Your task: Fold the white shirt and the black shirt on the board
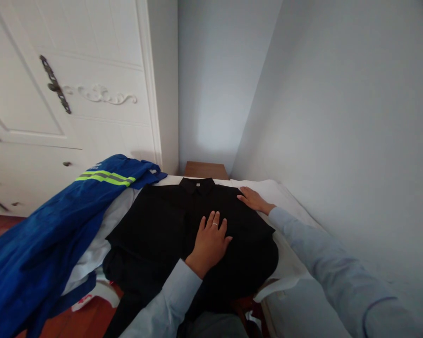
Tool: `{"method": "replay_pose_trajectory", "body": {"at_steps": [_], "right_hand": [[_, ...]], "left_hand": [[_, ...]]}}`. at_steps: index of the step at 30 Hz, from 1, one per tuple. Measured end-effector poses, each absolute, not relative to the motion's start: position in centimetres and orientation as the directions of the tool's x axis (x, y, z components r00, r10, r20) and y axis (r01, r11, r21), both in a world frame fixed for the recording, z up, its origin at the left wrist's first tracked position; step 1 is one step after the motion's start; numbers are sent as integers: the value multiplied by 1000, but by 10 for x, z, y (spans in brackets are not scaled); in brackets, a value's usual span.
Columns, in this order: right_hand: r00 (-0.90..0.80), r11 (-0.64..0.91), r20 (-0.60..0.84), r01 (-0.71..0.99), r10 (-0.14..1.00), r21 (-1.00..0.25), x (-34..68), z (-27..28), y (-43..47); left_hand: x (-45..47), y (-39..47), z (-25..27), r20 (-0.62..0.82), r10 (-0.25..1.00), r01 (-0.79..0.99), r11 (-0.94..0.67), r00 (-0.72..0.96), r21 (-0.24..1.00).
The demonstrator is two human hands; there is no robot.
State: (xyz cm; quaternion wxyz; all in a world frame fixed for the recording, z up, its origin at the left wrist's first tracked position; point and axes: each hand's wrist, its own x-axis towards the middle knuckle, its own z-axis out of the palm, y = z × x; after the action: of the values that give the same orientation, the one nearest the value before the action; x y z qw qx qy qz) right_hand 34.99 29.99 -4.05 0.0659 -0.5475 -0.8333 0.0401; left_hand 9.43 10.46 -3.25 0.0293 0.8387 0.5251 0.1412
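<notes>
A black collared shirt lies spread over a white-covered surface, its collar at the far side and its lower part hanging toward me. My left hand rests flat on the middle of the shirt, fingers stretched and a ring on one of them. Up at the shirt's right shoulder, my right hand lies with its fingers extended on the cloth. Neither hand grips anything. Light blue-grey sleeves cover both forearms.
A blue garment with yellow-and-grey reflective stripes drapes over the left side. Behind it stands a white wardrobe. A brown wooden piece sits in the corner, and a grey wall closes off the right. Below left is a white-and-red item.
</notes>
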Motion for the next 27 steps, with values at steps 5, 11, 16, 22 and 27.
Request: {"method": "replay_pose_trajectory", "body": {"at_steps": [5,11,16,22,27], "right_hand": [[-422,448,156,864,893,-229,346,-27,269],[-616,573,39,705,787,-418,364,2,192],[-690,584,-106,675,716,-450,395,16,146],[-695,600,-77,666,714,-443,402,27,133],[-681,656,106,634,724,-408,371,24,151]], "left_hand": [[91,92,-32,217,841,823,-535,496,193],[84,91,-30,194,853,820,-520,485,239],[89,97,-18,201,878,848,-475,435,235],[99,96,2,192,904,894,-415,383,171],[108,93,2,219,846,826,-527,487,198]]}}
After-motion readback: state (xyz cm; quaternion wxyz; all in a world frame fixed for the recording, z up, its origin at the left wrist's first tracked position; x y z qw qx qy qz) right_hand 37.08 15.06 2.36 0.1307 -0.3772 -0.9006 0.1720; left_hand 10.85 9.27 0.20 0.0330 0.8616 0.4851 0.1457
